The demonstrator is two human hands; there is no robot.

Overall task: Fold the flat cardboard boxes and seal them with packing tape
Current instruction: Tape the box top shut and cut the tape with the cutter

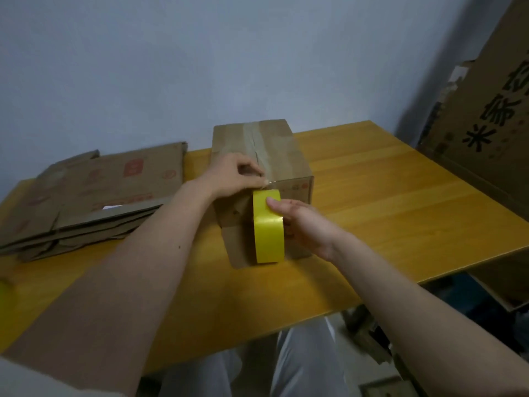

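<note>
A folded cardboard box stood on the yellow wooden counter, its top seam already covered by a strip of clear tape. The left hand rested at the box's near top edge, its fingers pinching the loose tape end there. The right hand held the yellow roll of packing tape upright against the box's near face, thumb on the roll's outer band. A stack of flat cardboard boxes lay to the left on the counter, apart from the box.
</note>
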